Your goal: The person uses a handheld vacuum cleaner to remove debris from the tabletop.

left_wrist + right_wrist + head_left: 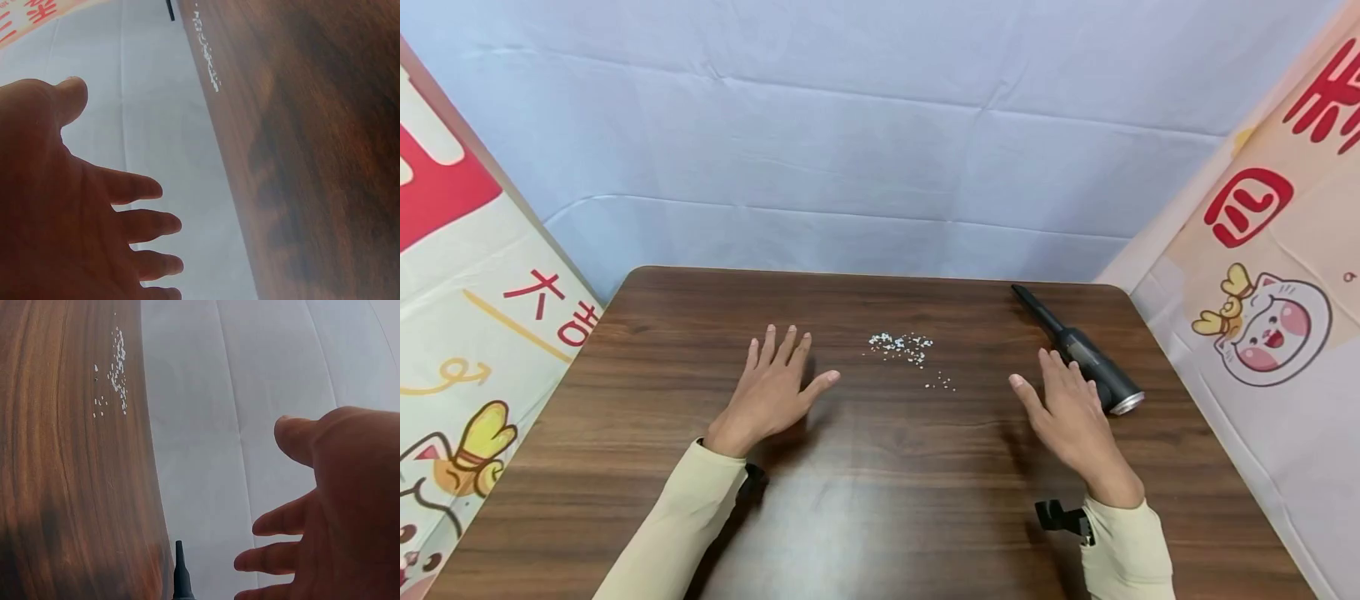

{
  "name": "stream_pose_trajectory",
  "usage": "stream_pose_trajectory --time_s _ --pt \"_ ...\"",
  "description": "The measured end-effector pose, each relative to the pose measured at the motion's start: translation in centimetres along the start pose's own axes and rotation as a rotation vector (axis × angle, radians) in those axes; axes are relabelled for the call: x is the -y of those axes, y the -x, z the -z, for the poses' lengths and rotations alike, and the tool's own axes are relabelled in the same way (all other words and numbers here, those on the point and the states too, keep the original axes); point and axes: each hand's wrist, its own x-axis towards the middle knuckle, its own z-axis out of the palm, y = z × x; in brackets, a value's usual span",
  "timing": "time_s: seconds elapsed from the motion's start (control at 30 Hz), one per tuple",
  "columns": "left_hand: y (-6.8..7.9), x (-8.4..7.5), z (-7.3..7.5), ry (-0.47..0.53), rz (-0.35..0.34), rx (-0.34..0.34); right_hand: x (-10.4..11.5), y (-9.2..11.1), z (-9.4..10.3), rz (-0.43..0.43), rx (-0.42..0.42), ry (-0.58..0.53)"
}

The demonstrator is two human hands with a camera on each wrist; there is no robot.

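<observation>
My left hand [769, 387] is spread above the left half of the table, palm down, holding nothing; its fingers also show in the left wrist view. Over the right half hovers my right hand [1070, 412], fingers extended and nothing held. Just beyond it lies a black handheld vacuum cleaner [1093, 362] with a long narrow nozzle, its lower part partly hidden behind the fingers. Its nozzle [180, 572] appears at the bottom of the right wrist view. Small white scraps [901, 346] are scattered on the tabletop between the hands, with a few strays nearer me.
The brown wood-grain table [865, 467] has rounded far corners. A pale cloth [850, 150] hangs behind it. Printed cloths with cartoon cats stand along the left [482, 333] and right sides. A dark strap mount [1060, 517] sits at the right wrist.
</observation>
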Motion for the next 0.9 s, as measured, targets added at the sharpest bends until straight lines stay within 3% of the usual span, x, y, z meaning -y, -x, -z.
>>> stream_pose_trajectory --time_s 0.33,0.63,0.9 --pt "0.0 0.0 0.0 0.013 -0.002 -0.003 -0.9 0.4 0.1 -0.068 -0.105 0.043" --pt "0.0 -0.3 -0.3 0.016 -0.004 0.012 -2.3 0.8 -0.3 -0.346 -0.237 0.011" --pt "-0.3 -0.6 -0.9 0.009 -0.013 0.01 -3.6 0.7 -0.6 -0.481 -0.222 -0.029"
